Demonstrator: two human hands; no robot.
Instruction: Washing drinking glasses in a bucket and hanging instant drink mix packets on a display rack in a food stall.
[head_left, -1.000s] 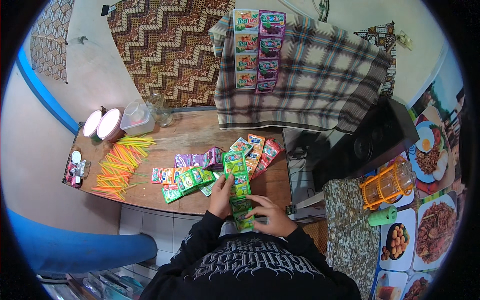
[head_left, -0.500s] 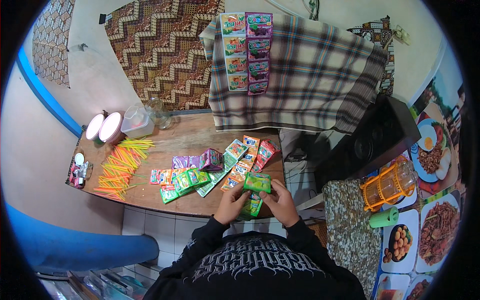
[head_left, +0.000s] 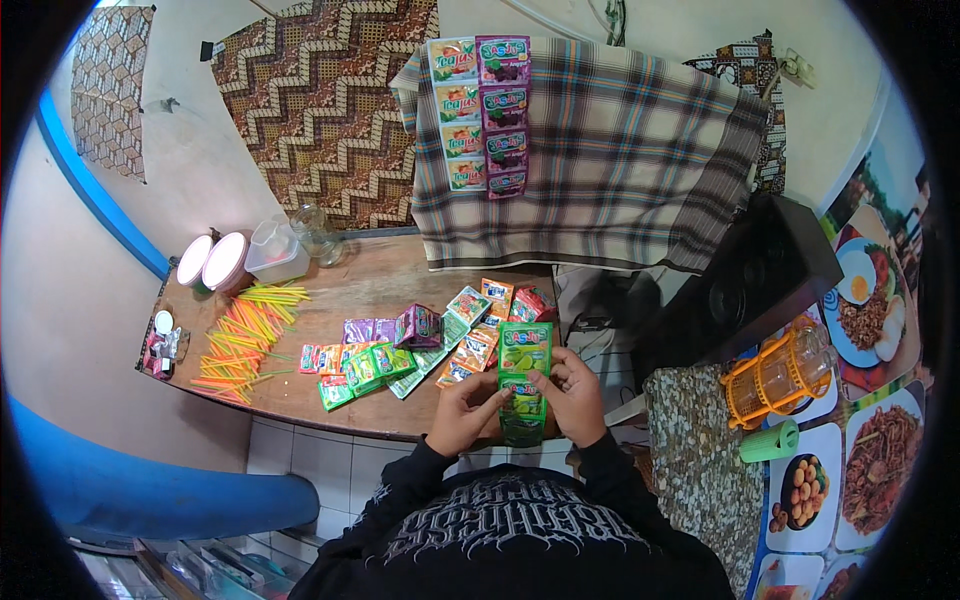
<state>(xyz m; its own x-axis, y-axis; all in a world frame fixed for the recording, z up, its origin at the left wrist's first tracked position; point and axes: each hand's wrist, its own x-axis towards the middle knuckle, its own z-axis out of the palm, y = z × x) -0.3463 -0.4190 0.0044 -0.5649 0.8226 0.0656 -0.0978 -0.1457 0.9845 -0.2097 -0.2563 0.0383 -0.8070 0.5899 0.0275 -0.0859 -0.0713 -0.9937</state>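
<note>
Between my hands, over the table's near edge, hangs a strip of green drink sachets [head_left: 525, 350]. My left hand [head_left: 463, 414] pinches its left side and my right hand [head_left: 575, 399] grips its right side, thumb on the front. The top sachet stands upright and faces me; the lower ones trail down below my fingers. Just beyond lie orange sachets [head_left: 472, 352] and a red sachet pack [head_left: 531, 303]. Left of them are a pale green strip [head_left: 432, 358], a folded purple sachet strip [head_left: 418, 326] and more green sachets [head_left: 375, 367].
Colourful straws [head_left: 245, 335] spread over the wooden table [head_left: 370, 262], left. Behind them stand lidded tubs [head_left: 226, 262], a clear plastic box [head_left: 275, 252] and a glass jar [head_left: 318, 238]. Two sachet strips [head_left: 480, 115] hang on a plaid cloth [head_left: 610, 150]. A black speaker [head_left: 740, 290] stands right.
The green sachet strip has unfolded in my hands: its top sachet now stands up higher, with more sachets showing below it. Both hands stay on it. The view has shifted slightly.
</note>
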